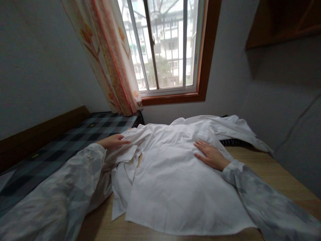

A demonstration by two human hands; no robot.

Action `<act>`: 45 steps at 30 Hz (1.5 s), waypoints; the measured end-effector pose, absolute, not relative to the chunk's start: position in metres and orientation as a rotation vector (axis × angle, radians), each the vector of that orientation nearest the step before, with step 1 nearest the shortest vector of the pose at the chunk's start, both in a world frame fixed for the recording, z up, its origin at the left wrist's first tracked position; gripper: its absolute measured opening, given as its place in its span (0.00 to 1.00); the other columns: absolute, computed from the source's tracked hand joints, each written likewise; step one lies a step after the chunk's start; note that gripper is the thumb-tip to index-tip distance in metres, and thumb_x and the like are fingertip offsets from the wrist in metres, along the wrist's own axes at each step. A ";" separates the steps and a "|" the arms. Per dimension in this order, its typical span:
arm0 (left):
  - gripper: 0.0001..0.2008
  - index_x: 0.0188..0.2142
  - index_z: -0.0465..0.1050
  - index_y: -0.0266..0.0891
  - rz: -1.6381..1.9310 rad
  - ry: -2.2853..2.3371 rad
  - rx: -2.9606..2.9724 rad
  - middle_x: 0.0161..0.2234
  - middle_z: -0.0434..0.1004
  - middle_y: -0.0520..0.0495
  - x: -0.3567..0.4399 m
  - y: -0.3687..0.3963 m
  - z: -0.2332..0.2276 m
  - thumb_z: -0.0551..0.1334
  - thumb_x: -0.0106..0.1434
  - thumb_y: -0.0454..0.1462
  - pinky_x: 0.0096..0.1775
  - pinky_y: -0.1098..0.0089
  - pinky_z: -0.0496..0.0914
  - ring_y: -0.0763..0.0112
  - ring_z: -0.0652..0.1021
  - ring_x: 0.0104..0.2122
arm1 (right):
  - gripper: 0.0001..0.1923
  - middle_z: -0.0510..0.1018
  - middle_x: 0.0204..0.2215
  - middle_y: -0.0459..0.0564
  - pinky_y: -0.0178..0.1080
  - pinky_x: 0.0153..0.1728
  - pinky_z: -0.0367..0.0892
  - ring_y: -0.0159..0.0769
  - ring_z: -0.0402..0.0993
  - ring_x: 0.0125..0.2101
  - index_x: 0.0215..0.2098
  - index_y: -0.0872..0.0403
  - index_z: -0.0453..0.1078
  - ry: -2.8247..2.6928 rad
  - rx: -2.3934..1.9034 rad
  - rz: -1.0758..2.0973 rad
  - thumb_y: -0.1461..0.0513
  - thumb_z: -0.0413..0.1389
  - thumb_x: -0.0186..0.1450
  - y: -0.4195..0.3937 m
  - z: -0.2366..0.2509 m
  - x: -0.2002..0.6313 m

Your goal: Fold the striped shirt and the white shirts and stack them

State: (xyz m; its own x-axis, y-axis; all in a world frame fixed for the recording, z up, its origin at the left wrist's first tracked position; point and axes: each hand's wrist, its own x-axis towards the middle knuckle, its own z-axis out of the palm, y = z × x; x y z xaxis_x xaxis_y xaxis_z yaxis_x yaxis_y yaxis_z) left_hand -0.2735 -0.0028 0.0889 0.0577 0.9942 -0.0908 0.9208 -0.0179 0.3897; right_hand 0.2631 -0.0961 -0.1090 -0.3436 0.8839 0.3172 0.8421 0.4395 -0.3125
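A white shirt (175,187) lies spread over a wooden table, its body toward me and one sleeve (233,129) stretched off to the far right. My right hand (209,154) rests flat on the right side of the cloth, fingers extended. On the left, my left hand (114,141) is at the bunched edge of the shirt, with thumb and forefinger pointing right. The other fingers of that hand are hidden, so whether it grips the fabric cannot be made out. Loose folds (125,180) hang below it.
The wooden table (281,180) shows at right and along the front. A bed with a dark checked cover (82,137) stands at left. Behind are a floral curtain (107,60) and a barred window (168,50). A wooden shelf (283,23) juts out at upper right. A dark striped object (233,143) lies under the sleeve.
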 end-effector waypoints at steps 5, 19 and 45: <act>0.35 0.53 0.86 0.50 0.171 1.463 1.911 0.56 0.87 0.44 -0.253 -0.020 0.112 0.76 0.49 0.60 0.51 0.63 0.79 0.48 0.83 0.57 | 0.36 0.69 0.77 0.60 0.63 0.78 0.59 0.57 0.62 0.78 0.79 0.51 0.67 -2.253 -1.442 0.118 0.43 0.50 0.80 -0.096 -0.110 0.264; 0.43 0.82 0.56 0.50 0.295 0.974 2.207 0.71 0.76 0.40 -0.103 -0.061 0.020 0.60 0.75 0.59 0.58 0.59 0.78 0.54 0.82 0.62 | 0.34 0.69 0.76 0.61 0.62 0.77 0.61 0.56 0.63 0.77 0.76 0.52 0.70 -2.257 -1.424 0.134 0.43 0.50 0.81 -0.099 -0.106 0.263; 0.25 0.68 0.76 0.46 0.355 0.509 1.989 0.68 0.80 0.41 -0.084 -0.097 0.009 0.69 0.75 0.47 0.69 0.56 0.72 0.57 0.79 0.67 | 0.33 0.89 0.45 0.59 0.44 0.39 0.76 0.47 0.86 0.40 0.52 0.53 0.76 -1.648 -1.366 1.088 0.33 0.56 0.72 -0.106 -0.044 0.196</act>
State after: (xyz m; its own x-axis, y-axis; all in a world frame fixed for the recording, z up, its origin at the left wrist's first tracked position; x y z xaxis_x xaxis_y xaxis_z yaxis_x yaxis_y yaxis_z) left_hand -0.0840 -0.0973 0.0086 0.8680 0.4957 0.0298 0.1989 -0.4020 0.8938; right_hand 0.1961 -0.1057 -0.0440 -0.1755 0.9844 0.0146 0.3730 0.0802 -0.9243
